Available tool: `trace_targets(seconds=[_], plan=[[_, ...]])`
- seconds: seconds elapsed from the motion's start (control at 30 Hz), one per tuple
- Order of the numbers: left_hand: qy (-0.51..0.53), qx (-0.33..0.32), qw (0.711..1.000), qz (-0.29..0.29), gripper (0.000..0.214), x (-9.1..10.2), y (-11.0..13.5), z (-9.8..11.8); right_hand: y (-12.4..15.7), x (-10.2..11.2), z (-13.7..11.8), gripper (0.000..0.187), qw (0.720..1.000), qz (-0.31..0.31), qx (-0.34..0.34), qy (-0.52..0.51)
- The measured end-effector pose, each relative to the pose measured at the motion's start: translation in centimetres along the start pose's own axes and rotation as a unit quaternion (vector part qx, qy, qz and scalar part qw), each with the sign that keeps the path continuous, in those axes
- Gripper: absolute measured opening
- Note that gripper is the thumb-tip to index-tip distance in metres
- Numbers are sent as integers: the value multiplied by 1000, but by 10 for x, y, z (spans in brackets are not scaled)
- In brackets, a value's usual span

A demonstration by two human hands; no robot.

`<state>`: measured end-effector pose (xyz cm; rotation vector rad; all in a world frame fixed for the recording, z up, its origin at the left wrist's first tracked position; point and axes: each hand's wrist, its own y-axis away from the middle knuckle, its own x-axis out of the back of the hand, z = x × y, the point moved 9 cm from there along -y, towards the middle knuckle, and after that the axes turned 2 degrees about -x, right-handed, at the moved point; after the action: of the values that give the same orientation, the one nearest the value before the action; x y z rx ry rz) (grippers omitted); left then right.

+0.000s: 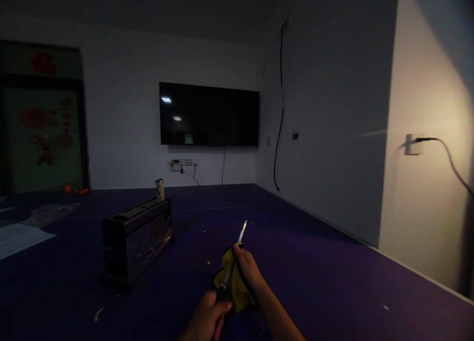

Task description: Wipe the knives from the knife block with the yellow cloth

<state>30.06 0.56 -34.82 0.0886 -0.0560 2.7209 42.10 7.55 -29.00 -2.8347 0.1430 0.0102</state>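
Observation:
In front of me, near the bottom middle, my left hand (208, 315) is closed around the dark handle of a slim tool with a long metal shaft (242, 232). The shaft points up and away from me, and its narrow tip catches the light. Dim light hides its exact kind. Higher up along it, my right hand (247, 268) is closed on a yellow cloth with a dark edge (239, 294), wrapped about the shaft. Part of the shaft shows between cloth and handle.
A long black box with openings on top (137, 237) stands at left, a patterned roll-like piece (159, 190) upright at its far end. Papers (22, 238) lie farther left. Small white scraps (98, 314) dot the purple surface (314, 267). A plugged-in cord (450, 155) hangs at right.

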Motion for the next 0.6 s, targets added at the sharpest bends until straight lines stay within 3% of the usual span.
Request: trace_targets(seconds=[0.3, 0.6], plan=[[-7, 23, 1000, -17, 32, -7, 2, -1, -12, 36, -8, 57, 997, 69, 18, -1], [-64, 47, 997, -14, 16, -10, 6, 0, -15, 77, -9, 56, 991, 132, 12, -14]])
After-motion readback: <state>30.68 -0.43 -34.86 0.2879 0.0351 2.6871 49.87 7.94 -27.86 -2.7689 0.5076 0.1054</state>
